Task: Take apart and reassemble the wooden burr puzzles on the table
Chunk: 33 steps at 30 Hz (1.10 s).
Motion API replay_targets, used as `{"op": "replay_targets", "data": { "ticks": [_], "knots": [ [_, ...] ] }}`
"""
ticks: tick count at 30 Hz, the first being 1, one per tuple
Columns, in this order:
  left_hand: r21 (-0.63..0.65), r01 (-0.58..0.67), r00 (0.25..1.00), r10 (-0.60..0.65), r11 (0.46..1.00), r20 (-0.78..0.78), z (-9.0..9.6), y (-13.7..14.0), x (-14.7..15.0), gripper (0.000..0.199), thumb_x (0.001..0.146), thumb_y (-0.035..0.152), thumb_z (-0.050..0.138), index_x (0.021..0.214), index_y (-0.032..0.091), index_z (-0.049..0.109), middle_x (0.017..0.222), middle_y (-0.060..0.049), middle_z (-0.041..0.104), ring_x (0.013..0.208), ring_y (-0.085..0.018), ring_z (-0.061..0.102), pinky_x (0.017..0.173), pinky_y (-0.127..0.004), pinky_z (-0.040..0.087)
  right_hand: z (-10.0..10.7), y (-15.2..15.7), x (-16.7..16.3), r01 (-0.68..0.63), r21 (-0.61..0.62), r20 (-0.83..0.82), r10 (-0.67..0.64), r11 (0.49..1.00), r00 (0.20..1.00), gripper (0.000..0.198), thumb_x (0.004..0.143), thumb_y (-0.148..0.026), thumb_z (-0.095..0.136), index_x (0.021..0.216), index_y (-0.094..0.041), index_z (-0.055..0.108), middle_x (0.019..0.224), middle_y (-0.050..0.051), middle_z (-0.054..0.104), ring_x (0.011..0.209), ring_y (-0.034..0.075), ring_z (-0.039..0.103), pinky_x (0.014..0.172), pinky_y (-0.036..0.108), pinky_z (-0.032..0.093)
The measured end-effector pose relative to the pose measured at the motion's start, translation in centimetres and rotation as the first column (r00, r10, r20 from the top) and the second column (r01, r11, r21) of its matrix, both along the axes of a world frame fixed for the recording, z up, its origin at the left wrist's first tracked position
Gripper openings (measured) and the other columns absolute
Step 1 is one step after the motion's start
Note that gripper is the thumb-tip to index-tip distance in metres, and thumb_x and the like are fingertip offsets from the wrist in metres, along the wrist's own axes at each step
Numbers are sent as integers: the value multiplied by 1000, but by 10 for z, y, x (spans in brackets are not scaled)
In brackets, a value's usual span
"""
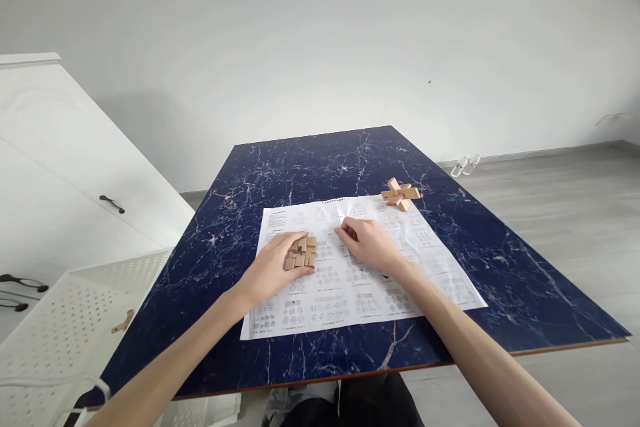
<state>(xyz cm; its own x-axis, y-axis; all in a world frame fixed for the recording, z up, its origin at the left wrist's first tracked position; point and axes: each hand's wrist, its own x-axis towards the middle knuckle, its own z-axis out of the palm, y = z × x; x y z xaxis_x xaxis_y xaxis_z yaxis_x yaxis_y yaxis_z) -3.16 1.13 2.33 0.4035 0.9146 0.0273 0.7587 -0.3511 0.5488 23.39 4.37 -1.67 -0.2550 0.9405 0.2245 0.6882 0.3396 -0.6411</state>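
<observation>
A wooden block puzzle [303, 253] of interlocking pieces rests over the left half of a printed sheet [295, 320]. My left hand [273, 263] grips it from the left, fingers along the far side and thumb along the near side. Just right of the sheet's middle, my right hand [367, 242] is closed, fingertips curled towards the thumb low over the paper. What those fingertips hold, if anything, is hidden. The paper is creased just beyond them. A second wooden puzzle [400, 194], with crossed bars, lies on the sheet's far right corner, touched by neither hand.
The dark blue marbled table [320, 163] has a straight near edge. Left of it stand a white cabinet [90, 167] and a white perforated surface [55, 333] bearing a small wooden piece [123, 321]. Plastic bottles [465, 165] stand on the floor by the wall.
</observation>
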Motion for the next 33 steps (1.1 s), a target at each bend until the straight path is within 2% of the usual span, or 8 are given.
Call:
{"op": "replay_targets", "data": {
  "ticks": [4, 7, 10, 13, 18, 24, 30, 33],
  "knots": [
    [79, -101, 993, 95, 992, 74, -13, 3, 26, 71, 84, 44, 89, 145, 28, 55, 145, -11, 66, 135, -36, 63, 115, -54, 51, 3, -5, -5, -51, -5, -92, 51, 999, 994, 22, 108, -39, 51, 95, -23, 59, 83, 2, 71, 66, 17, 64, 61, 30, 47],
    [61, -78, 992, 72, 995, 100, -17, 7, 28, 81, 82, 46, 91, 149, 29, 49, 149, -12, 62, 138, -36, 60, 115, -55, 51, 5, -9, -6, -98, 21, -163, 100, 995, 982, 21, 103, -42, 60, 112, -23, 61, 102, 6, 72, 72, 18, 66, 67, 33, 55],
    [-1, 20, 995, -20, 1000, 97, -13, 12, 13, 88, 82, 54, 89, 155, 33, 44, 157, -12, 55, 145, -38, 54, 115, -57, 51, 7, -12, -8, -195, 90, -154, 207, 977, 966, 43, 95, -40, 73, 133, -25, 58, 130, 12, 67, 111, 27, 68, 93, 43, 59],
    [-51, 90, 992, -85, 995, 88, -10, 17, -8, 87, 86, 56, 85, 158, 37, 40, 159, -10, 54, 146, -38, 53, 117, -58, 50, 7, -14, -10, -260, 106, -100, 270, 960, 958, 62, 90, -39, 80, 145, -29, 52, 147, 12, 61, 138, 34, 56, 113, 55, 50],
    [-57, 94, 990, -87, 994, 115, -15, 21, -23, 81, 87, 53, 85, 156, 37, 45, 157, -8, 57, 142, -37, 57, 116, -55, 51, 7, -15, -12, -241, 37, -65, 243, 970, 968, 60, 89, -34, 81, 143, -29, 57, 137, 12, 66, 133, 35, 60, 111, 58, 51],
    [-33, 76, 981, -69, 997, 179, -17, 20, -24, 76, 89, 49, 84, 155, 39, 47, 156, -5, 60, 142, -34, 58, 118, -53, 50, 8, -13, -10, -174, -81, -222, 153, 981, 963, 61, 90, -46, 80, 145, -30, 57, 136, 12, 67, 122, 32, 66, 101, 53, 58],
    [3, 36, 925, -34, 999, 378, -11, 15, -19, 69, 90, 35, 84, 150, 38, 51, 153, -4, 61, 117, -26, 69, 111, -50, 56, 3, -8, -7, -210, -98, -543, 125, 973, 831, 51, 92, -51, 79, 137, -29, 67, 121, 10, 69, 113, 29, 70, 104, 51, 60],
    [-39, 31, 890, -10, 999, 455, -10, 12, -15, 69, 89, 34, 84, 151, 38, 51, 152, -5, 62, 116, -26, 70, 107, -49, 59, 4, -8, -7, -208, -91, -585, 117, 974, 802, 49, 89, -51, 82, 132, -29, 69, 118, 9, 68, 113, 29, 70, 105, 51, 60]
  ]
}}
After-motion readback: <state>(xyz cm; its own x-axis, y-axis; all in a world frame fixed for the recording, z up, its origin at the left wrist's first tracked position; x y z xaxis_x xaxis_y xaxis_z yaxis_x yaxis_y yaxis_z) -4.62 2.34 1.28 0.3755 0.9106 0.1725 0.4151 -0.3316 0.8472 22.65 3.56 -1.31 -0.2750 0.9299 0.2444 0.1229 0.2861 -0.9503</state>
